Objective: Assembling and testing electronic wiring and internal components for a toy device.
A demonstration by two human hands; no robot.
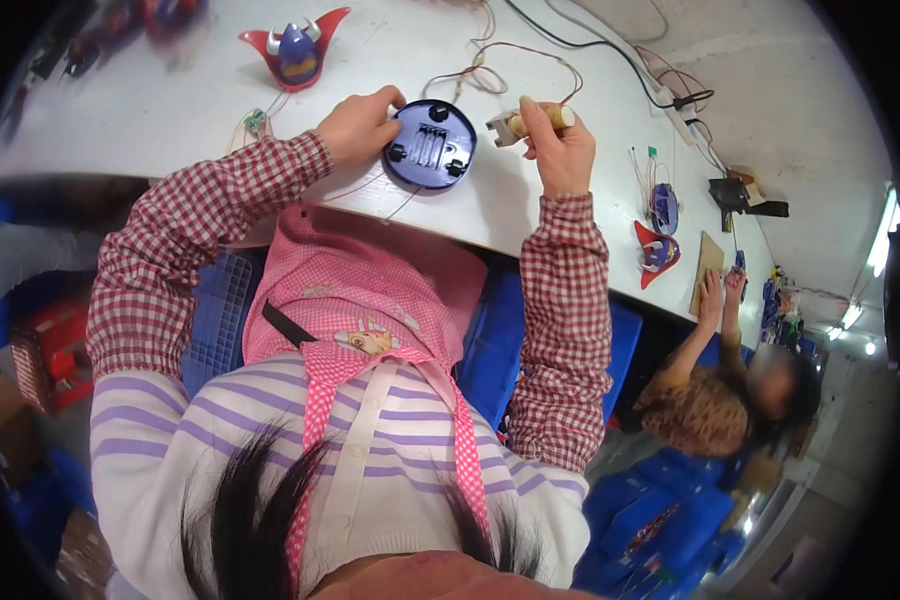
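Observation:
Pinched at its left rim by my left hand [362, 124], a round purple plastic base [451, 137] with a black edge rests on the table. Black wheel-like parts sit around its slotted middle, and thin wires come from its lower side. My right hand [562, 150] is closed around a pale yellow cylindrical piece [560, 118] with a grey block at its left end. That piece is just right of the base and apart from it. Red and black wires [535, 50] run near it over the table; their joint with it is hidden by my fingers.
A red, winged toy shell [298, 55] and a small green circuit board [257, 122] lie to the left. Further right are another winged shell [657, 252], a purple part [665, 208] and a black cable [610, 45]. A co-worker's hands [712, 292] touch a brown board [708, 262].

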